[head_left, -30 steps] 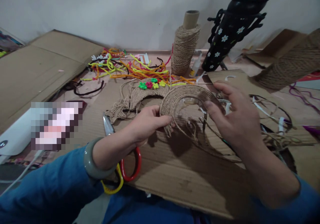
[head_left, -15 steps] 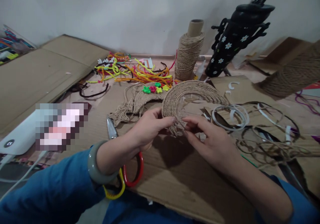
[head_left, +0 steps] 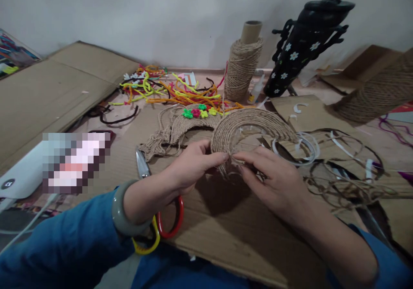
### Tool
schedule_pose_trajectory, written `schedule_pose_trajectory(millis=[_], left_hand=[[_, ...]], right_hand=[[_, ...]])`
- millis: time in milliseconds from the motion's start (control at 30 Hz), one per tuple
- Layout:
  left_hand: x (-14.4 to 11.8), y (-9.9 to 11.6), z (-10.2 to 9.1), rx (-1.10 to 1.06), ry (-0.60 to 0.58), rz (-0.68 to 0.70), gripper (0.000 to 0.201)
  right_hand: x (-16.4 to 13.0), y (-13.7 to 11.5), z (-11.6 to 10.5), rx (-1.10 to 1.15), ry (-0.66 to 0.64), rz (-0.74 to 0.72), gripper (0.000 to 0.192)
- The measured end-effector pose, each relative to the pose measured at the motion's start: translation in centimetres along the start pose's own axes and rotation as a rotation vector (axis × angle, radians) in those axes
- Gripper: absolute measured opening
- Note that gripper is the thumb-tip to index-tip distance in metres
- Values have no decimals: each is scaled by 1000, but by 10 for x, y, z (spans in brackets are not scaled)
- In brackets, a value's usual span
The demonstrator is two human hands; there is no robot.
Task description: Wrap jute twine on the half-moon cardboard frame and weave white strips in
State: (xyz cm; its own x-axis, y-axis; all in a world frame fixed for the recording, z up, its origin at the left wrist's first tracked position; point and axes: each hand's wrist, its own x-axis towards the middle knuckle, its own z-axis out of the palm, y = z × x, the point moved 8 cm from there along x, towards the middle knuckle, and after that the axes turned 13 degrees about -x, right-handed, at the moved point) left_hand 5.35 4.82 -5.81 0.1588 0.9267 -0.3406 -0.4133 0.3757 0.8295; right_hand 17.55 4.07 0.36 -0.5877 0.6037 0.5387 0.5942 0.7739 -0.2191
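A curved band of jute twine rows [head_left: 254,119] arches above the cardboard. My left hand [head_left: 195,164] grips its left end, thumb on top and fingers behind. Close beside that thumb, my right hand [head_left: 269,175] pinches at the band's lower end; its fingertips are closed on what looks like loose twine there. Just behind lies a second curved twine piece [head_left: 190,125] with a frayed left end and small green, pink and yellow flowers [head_left: 200,112] on it. Scissors [head_left: 171,220] with red and yellow handles lie partly under my left forearm.
A twine spool [head_left: 242,67], a small glue bottle [head_left: 256,90] and a black flowered vase [head_left: 295,54] stand at the back. Colored cords [head_left: 180,93] lie left of the spool. Clear rings [head_left: 306,149] and tangled twine [head_left: 348,190] sit right; a phone [head_left: 80,162] lies left.
My right fingers have drawn in closer to the band's lower end and to my left thumb. The band has shifted slightly right and down. My left hand keeps its grip.
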Motion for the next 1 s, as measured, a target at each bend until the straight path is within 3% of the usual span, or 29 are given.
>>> schedule_pose_trajectory(millis=[467,1000], left_hand=[[-1,-6,7,-27,-80,-28,35],[0,-4,3,-76,23,-11,20]], right_hand=[[-1,0,-1,-59,-28,10,22],[-3,-10,-10,-280,20,-72,14]])
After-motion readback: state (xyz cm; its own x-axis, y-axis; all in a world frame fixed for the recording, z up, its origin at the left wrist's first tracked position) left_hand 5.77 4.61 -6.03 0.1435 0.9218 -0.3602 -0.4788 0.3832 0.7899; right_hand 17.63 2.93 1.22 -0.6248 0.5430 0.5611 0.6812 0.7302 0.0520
